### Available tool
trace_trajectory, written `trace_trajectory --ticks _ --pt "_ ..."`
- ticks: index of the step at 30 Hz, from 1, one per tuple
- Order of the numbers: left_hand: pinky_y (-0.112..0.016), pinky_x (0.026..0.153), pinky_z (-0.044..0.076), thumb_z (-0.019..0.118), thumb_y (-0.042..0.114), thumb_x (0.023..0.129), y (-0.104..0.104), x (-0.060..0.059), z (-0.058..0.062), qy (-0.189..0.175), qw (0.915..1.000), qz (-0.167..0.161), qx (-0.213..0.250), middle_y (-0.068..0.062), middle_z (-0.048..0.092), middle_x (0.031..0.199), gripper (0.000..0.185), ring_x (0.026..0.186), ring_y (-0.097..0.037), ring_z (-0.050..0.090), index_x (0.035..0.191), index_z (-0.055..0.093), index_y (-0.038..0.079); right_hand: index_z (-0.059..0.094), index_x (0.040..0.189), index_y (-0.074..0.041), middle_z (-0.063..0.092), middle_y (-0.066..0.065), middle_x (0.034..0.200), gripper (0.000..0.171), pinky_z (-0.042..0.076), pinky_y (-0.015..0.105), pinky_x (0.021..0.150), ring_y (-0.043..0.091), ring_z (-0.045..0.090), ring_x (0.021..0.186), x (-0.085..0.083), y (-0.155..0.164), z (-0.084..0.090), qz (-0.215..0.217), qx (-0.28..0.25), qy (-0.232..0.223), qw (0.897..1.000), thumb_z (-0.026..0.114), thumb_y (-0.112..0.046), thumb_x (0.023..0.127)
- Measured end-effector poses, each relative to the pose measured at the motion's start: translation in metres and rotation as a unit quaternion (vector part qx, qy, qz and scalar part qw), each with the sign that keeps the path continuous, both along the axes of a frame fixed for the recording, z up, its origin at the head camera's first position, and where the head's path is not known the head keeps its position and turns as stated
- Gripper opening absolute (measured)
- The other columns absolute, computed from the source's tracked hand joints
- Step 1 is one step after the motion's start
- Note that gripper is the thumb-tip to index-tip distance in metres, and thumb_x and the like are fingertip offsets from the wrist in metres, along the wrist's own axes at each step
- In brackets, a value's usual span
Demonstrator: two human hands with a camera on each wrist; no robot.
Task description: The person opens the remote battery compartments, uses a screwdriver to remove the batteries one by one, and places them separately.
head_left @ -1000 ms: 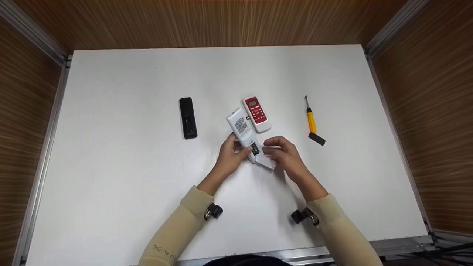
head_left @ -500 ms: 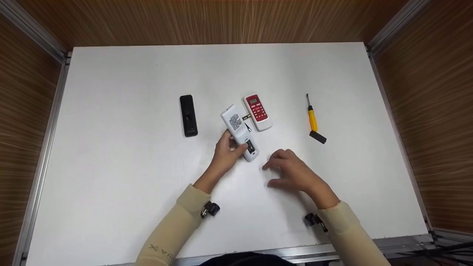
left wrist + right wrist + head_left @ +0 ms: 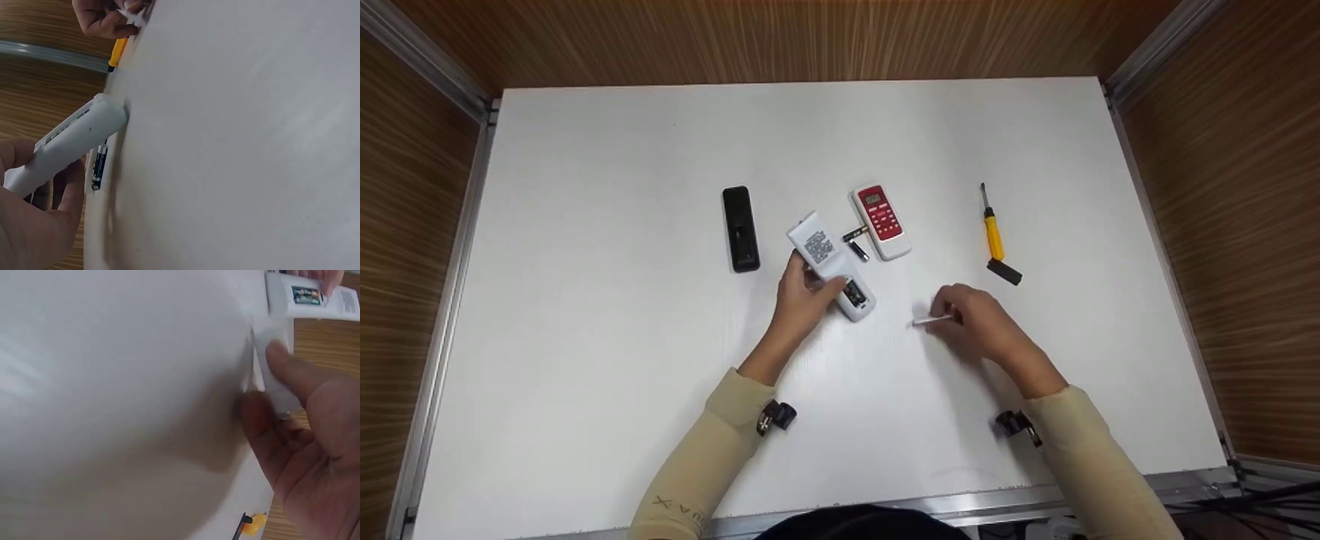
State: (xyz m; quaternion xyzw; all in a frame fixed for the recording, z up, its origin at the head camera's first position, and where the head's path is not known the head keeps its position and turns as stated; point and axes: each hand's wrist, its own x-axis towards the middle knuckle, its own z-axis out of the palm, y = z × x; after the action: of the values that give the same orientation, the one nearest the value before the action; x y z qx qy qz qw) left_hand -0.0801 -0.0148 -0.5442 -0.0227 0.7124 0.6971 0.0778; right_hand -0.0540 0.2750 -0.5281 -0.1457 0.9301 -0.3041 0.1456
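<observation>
My left hand (image 3: 806, 296) grips a white remote control (image 3: 819, 247), back side up, its thumb beside the uncovered battery compartment (image 3: 855, 292). That remote's rounded end points toward the lower right, low over the table in the left wrist view. Off to the right, my right hand (image 3: 979, 319) pinches a thin white battery cover (image 3: 275, 377) between thumb and fingers, seen nearly edge-on from the head. Two loose batteries, one battery (image 3: 856, 234) against a red-and-white remote (image 3: 881, 221) and a dark battery (image 3: 859, 250) just below it, lie on the table beyond the held remote.
A black remote-like case (image 3: 741, 229) lies to the left on the white table (image 3: 607, 337). To the right are a yellow screwdriver (image 3: 992, 232) and a small black cover (image 3: 1004, 271) at its handle end. Wood-grain panels (image 3: 810, 41) enclose the table's back and sides.
The white cover has come away from the remote's lower end, with my right hand now to the right holding it. My left hand has shifted the remote left, exposing the two loose batteries.
</observation>
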Motion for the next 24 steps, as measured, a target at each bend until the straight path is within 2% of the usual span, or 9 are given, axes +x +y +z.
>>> trace_trajectory --ticks 2,5,9,12,16,18,19,21,24 --pt "-0.037 0.100 0.049 0.067 0.009 0.092 -0.002 0.000 0.000 0.010 0.9999 0.003 0.000 -0.015 0.054 0.138 0.065 0.120 -0.027 0.058 0.148 0.034 0.006 0.067 0.097 -0.015 0.059 0.001 0.079 0.013 0.042 0.029 0.062 0.017 0.050 0.070 -0.005 0.002 0.000 -0.020 -0.019 -0.010 1.000 0.074 -0.008 0.088" --pt "-0.033 0.100 0.049 0.063 0.011 0.096 -0.004 0.000 0.000 0.027 0.9995 0.010 0.010 -0.014 0.056 0.137 0.061 0.120 -0.026 0.060 0.148 0.032 0.008 0.071 0.104 -0.015 0.061 0.001 0.077 0.016 0.042 0.029 0.061 0.018 0.051 0.069 -0.011 0.006 -0.001 -0.042 -0.030 -0.022 0.998 0.069 -0.006 0.090" --pt "-0.034 0.094 0.053 0.063 0.009 0.096 -0.005 0.000 -0.001 0.039 0.9983 0.029 0.031 -0.014 0.055 0.138 0.060 0.115 -0.027 0.063 0.148 0.032 0.009 0.076 0.102 -0.014 0.066 0.004 0.088 0.020 0.046 0.032 0.069 0.020 0.055 0.077 -0.019 0.009 -0.003 -0.058 -0.025 -0.007 0.998 0.068 -0.002 0.088" --pt "-0.033 0.089 0.055 0.067 0.006 0.093 -0.005 -0.001 0.000 0.042 0.9976 0.045 0.033 -0.013 0.055 0.138 0.064 0.111 -0.026 0.064 0.147 0.033 0.009 0.078 0.099 -0.013 0.064 0.007 0.094 0.020 0.049 0.034 0.073 0.022 0.057 0.081 -0.025 0.011 -0.004 -0.066 -0.012 0.007 0.998 0.070 0.000 0.087" --pt "-0.035 0.082 0.057 0.072 -0.002 0.086 -0.006 -0.002 0.001 0.055 0.9952 0.065 0.046 -0.014 0.055 0.133 0.093 0.105 -0.026 0.067 0.156 0.015 0.022 0.076 0.104 -0.014 0.061 0.008 0.097 0.022 0.050 0.036 0.074 0.023 0.058 0.083 -0.034 0.012 -0.005 -0.063 0.019 0.002 0.998 0.069 -0.002 0.087" --pt "-0.035 0.080 0.058 0.073 -0.006 0.084 -0.007 -0.003 0.001 0.072 0.9945 0.065 0.040 -0.015 0.052 0.131 0.106 0.104 -0.027 0.068 0.158 0.005 0.030 0.074 0.108 -0.013 0.061 0.008 0.097 0.023 0.049 0.037 0.075 0.024 0.057 0.084 -0.038 0.013 -0.004 -0.052 0.031 -0.004 0.998 0.069 -0.003 0.088" --pt "-0.035 0.079 0.058 0.072 -0.007 0.083 -0.007 -0.004 0.001 0.082 0.9943 0.060 0.034 -0.016 0.049 0.135 0.110 0.104 -0.027 0.068 0.159 0.003 0.034 0.073 0.109 -0.013 0.062 0.008 0.097 0.023 0.049 0.038 0.076 0.024 0.057 0.084 -0.040 0.014 -0.004 -0.049 0.035 -0.011 0.998 0.069 -0.004 0.088" --pt "-0.030 0.080 0.058 0.073 -0.005 0.085 -0.009 -0.004 0.002 0.100 0.9938 0.047 -0.014 -0.016 0.048 0.133 0.101 0.104 -0.025 0.066 0.159 0.015 0.032 0.072 0.110 -0.012 0.063 0.008 0.096 0.022 0.048 0.038 0.076 0.024 0.057 0.085 -0.045 0.016 -0.002 -0.046 0.039 -0.018 0.998 0.069 -0.006 0.089" --pt "-0.029 0.087 0.055 0.071 0.004 0.089 -0.014 -0.005 0.002 0.117 0.9874 0.016 -0.105 -0.016 0.047 0.132 0.069 0.109 -0.023 0.061 0.150 0.044 0.021 0.072 0.109 -0.010 0.065 0.009 0.096 0.019 0.049 0.039 0.077 0.025 0.059 0.085 -0.053 0.021 0.003 -0.064 0.039 -0.020 0.997 0.067 -0.010 0.091"
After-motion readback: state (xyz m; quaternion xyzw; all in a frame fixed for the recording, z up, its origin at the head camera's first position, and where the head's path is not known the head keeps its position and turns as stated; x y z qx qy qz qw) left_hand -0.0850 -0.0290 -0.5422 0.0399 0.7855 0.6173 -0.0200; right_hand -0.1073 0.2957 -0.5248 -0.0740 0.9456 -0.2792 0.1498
